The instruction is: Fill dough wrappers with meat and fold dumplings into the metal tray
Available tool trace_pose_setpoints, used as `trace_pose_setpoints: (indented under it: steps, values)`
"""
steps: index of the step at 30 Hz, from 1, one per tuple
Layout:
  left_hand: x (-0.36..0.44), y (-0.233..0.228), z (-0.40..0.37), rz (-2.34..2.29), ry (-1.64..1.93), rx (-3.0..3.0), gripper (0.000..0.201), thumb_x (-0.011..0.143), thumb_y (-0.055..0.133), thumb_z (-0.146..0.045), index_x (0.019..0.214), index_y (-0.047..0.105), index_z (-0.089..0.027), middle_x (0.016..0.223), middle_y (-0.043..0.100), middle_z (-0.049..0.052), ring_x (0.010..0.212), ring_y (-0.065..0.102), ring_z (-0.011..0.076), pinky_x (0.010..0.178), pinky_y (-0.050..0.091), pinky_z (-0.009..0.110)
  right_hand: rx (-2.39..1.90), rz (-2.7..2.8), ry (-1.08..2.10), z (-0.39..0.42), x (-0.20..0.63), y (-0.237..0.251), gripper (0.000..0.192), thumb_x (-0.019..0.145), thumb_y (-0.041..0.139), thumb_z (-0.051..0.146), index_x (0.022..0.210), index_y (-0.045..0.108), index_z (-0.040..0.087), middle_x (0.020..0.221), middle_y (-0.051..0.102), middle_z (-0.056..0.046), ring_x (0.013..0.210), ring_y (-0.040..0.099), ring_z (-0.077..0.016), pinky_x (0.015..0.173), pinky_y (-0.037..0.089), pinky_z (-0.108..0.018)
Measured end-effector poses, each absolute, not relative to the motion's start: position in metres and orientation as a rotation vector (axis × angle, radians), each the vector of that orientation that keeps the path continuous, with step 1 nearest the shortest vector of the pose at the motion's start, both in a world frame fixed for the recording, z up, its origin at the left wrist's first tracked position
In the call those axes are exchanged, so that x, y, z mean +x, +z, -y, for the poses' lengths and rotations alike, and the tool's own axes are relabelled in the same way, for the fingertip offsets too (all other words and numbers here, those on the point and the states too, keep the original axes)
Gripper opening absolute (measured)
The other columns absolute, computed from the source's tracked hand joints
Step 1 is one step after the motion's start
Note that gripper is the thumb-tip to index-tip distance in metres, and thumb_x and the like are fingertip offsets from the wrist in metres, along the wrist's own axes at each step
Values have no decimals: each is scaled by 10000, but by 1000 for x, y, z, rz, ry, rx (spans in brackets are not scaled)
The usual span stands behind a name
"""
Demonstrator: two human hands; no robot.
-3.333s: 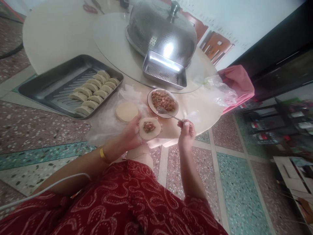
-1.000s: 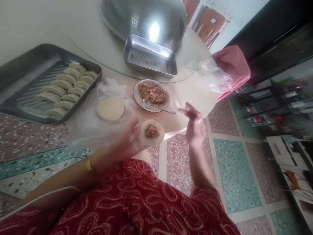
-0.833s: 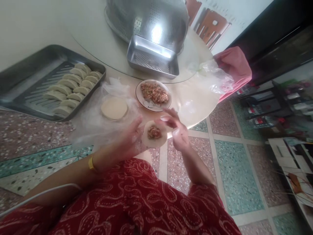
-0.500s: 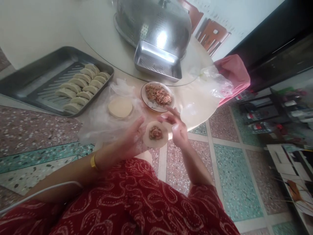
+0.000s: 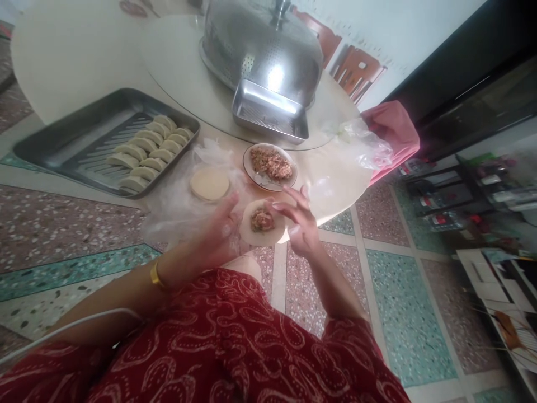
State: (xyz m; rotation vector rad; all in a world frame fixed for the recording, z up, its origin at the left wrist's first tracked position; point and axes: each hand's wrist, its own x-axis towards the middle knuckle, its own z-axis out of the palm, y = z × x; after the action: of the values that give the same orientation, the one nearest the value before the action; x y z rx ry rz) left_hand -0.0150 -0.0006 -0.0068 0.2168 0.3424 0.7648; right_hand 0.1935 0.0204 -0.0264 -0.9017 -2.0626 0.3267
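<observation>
A person in a red patterned garment sits at the near edge of a round pale surface (image 5: 84, 61). The left hand (image 5: 218, 235) lies palm up, fingers spread apart, cradling a round dough wrapper (image 5: 260, 224) that lies flat and faces upward, just off the surface's near edge. Being round, the wrapper has no clear long axis. A small mound of minced filling (image 5: 262, 219) sits at its middle. The right hand (image 5: 300, 226) hovers at the wrapper's right rim, fingers loosely apart, fingertips (image 5: 279, 206) touching the far rim; it clasps nothing.

Just beyond the hands, near the surface's near edge, a small plate (image 5: 290, 179) holds more minced filling, with a spoon (image 5: 264, 179) resting in it. To its left a stack of plain wrappers (image 5: 210, 183) lies on clear plastic. At the left edge, a metal tray (image 5: 62, 145) carries rows of folded dumplings (image 5: 146, 154). Toward the far side stand a domed metal cover (image 5: 260, 47) and a smaller metal pan (image 5: 268, 112). A pink cloth (image 5: 392, 134) hangs at the right edge.
</observation>
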Motion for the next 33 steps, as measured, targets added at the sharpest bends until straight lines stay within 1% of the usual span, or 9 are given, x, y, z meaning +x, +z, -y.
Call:
trace_pose_setpoints:
  steps: [5, 8, 13, 17, 20, 26, 29, 31, 33]
  values:
    - [-20, -7, 0, -304, 770, 323, 592, 887, 558, -571, 1299, 580, -147, 1185, 703, 121, 1210, 590, 302, 1020, 473, 395, -846, 1977, 206, -19, 197, -25, 479, 994, 236, 570, 1166, 622, 344, 1038, 739, 15, 1314, 538, -214, 1216, 236, -608]
    - [-20, -6, -2, -281, 758, 370, 642, 853, 603, -576, 1319, 562, -135, 1209, 691, 130, 1220, 579, 316, 1022, 470, 413, -797, 2047, 160, -18, 199, -27, 457, 1000, 235, 549, 1184, 601, 347, 1062, 734, 22, 1321, 531, -196, 1223, 241, -574]
    - [-21, -5, -4, -329, 759, 393, 616, 912, 479, -602, 1321, 575, -151, 1171, 708, 119, 1212, 586, 297, 1002, 476, 395, -1109, 1942, 2, -34, 234, -33, 546, 1009, 157, 508, 1055, 655, 287, 1074, 708, -6, 1298, 544, -223, 1187, 266, -598]
    - [-20, -5, -5, -368, 733, 378, 637, 965, 322, -604, 1291, 605, -136, 1097, 729, 122, 1166, 614, 284, 963, 497, 386, -1489, 1813, -164, -60, 281, -44, 506, 1003, 229, 459, 1146, 638, 198, 1150, 697, -88, 1356, 463, -296, 1165, 206, -640]
    - [-16, -5, -7, -371, 714, 367, 641, 968, 321, -593, 1270, 618, -112, 1054, 736, 141, 1122, 635, 295, 942, 507, 394, -1634, 1832, -203, -78, 302, -58, 543, 996, 205, 463, 1118, 650, 175, 1175, 692, -105, 1356, 453, -318, 1157, 180, -649]
    - [-11, -2, -8, -372, 728, 355, 603, 937, 419, -581, 1290, 612, -131, 1025, 739, 138, 1093, 646, 309, 915, 523, 390, -1657, 1813, -85, -86, 305, -65, 581, 988, 200, 522, 1091, 661, 184, 1200, 692, -115, 1367, 452, -327, 1161, 172, -655]
    - [-10, 0, -11, -394, 738, 350, 591, 952, 378, -572, 1302, 608, -156, 988, 743, 123, 1085, 652, 306, 881, 540, 385, -1484, 1660, 96, -67, 291, -53, 531, 1004, 197, 498, 1216, 587, 205, 1187, 703, -105, 1352, 494, -271, 1147, 295, -597]
    - [-9, 0, -13, -397, 746, 335, 600, 968, 335, -566, 1306, 604, -150, 984, 742, 122, 1086, 653, 299, 883, 542, 379, -1281, 1605, 275, -49, 273, -46, 496, 1018, 171, 475, 1288, 520, 248, 1172, 717, -77, 1285, 572, -227, 1110, 395, -558]
    - [-7, 1, -14, -397, 743, 324, 617, 982, 290, -563, 1312, 597, -142, 1004, 739, 125, 1096, 652, 293, 891, 543, 375, -1096, 1723, 371, -32, 250, -40, 499, 1009, 157, 532, 1282, 513, 312, 1135, 737, -27, 1346, 524, -206, 1145, 378, -566]
